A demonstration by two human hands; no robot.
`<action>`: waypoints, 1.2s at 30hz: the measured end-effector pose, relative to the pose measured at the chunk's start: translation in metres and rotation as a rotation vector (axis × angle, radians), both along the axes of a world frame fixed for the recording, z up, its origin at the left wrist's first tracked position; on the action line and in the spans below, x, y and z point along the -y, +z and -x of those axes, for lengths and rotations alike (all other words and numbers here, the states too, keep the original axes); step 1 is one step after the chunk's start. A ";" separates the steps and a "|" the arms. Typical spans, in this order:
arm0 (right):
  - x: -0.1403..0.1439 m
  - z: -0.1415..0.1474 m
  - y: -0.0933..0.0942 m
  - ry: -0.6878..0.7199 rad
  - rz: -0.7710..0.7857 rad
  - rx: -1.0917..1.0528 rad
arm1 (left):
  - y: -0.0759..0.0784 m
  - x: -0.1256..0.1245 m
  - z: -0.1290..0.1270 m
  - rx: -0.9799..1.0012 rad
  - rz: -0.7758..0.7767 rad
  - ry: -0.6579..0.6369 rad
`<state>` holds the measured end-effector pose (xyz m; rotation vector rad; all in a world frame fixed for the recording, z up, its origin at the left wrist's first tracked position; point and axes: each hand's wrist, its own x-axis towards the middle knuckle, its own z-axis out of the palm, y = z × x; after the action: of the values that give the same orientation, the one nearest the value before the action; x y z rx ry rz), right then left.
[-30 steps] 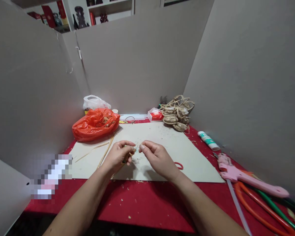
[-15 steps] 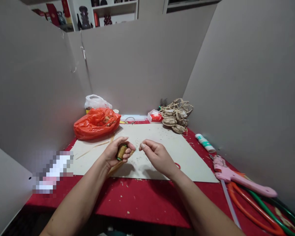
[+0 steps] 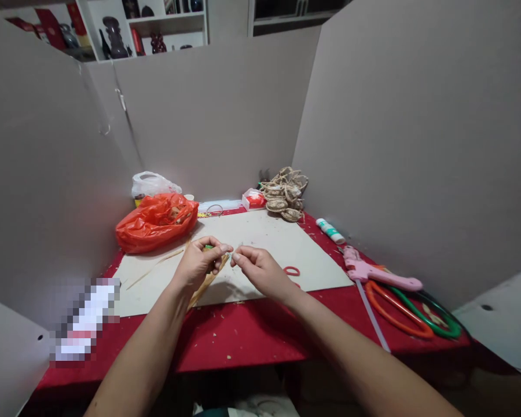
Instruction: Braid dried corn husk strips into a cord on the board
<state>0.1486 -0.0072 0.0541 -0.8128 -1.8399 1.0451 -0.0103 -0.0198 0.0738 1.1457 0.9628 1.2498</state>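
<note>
Change: half a second ago the left hand (image 3: 200, 265) showed a brown spool with a green end openly in its curled fingers, and the right hand (image 3: 260, 270) stood apart from it; now the two hands have closed up, fingertips nearly touching, and the spool (image 3: 209, 248) is almost hidden, only a green sliver showing at the left fingertips
Meaning: judged from this, the work has passed from holding the spool to handling something fine between both sets of fingertips; whether a thread runs between them is too small to tell
Left grip: closed around the spool, thumb and forefinger pinched toward the right hand
Right grip: thumb and forefinger pinched together just beside the left fingertips; what they pinch, if anything, cannot be made out
Hand pose: both forearms reach forward from the near edge and converge; wrists lifted off the tabletop (image 3: 252, 330), left palm turned inward, right knuckles up
Spool location: inside the left grip, above the pale board (image 3: 260, 237)
Below the left grip: thin bamboo strips (image 3: 200, 286) lying on the board, slanting toward the near edge
Right of the right grip: a small red ring (image 3: 291, 270) on the board, close by
Beyond the left grip: an orange plastic bag (image 3: 156, 222), well apart
Far right of the grips: a pink glue gun (image 3: 373, 272), orange and green hoops (image 3: 417, 307), a white-and-green tube (image 3: 330, 230)
Far beyond the right grip: a pile of woven twine pieces (image 3: 284, 194)
Surface: red cloth strewn with pale shavings
</note>
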 end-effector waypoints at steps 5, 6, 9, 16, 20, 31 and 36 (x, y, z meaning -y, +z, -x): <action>0.008 0.002 -0.006 0.007 0.101 -0.100 | -0.002 0.002 -0.006 -0.047 -0.094 0.047; 0.009 0.001 -0.006 0.013 0.128 -0.120 | -0.002 0.003 -0.006 -0.044 -0.098 0.039; 0.011 0.000 -0.005 0.062 0.234 -0.169 | -0.002 0.004 -0.007 -0.041 -0.087 0.015; 0.018 -0.011 0.000 0.178 0.494 -0.315 | 0.000 0.003 -0.009 0.027 -0.108 0.053; 0.020 -0.027 -0.007 0.133 0.436 -0.233 | 0.002 0.000 -0.003 0.064 -0.112 0.068; 0.019 -0.077 -0.013 -0.016 0.100 0.291 | -0.005 -0.008 -0.004 -0.078 -0.137 0.150; -0.019 -0.103 -0.019 -0.350 -0.165 0.896 | -0.014 -0.017 -0.001 -0.108 -0.071 0.128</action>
<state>0.2517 0.0117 0.0349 -1.5964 -2.3234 0.2858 -0.0091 -0.0026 0.0593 1.2338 1.0941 1.3443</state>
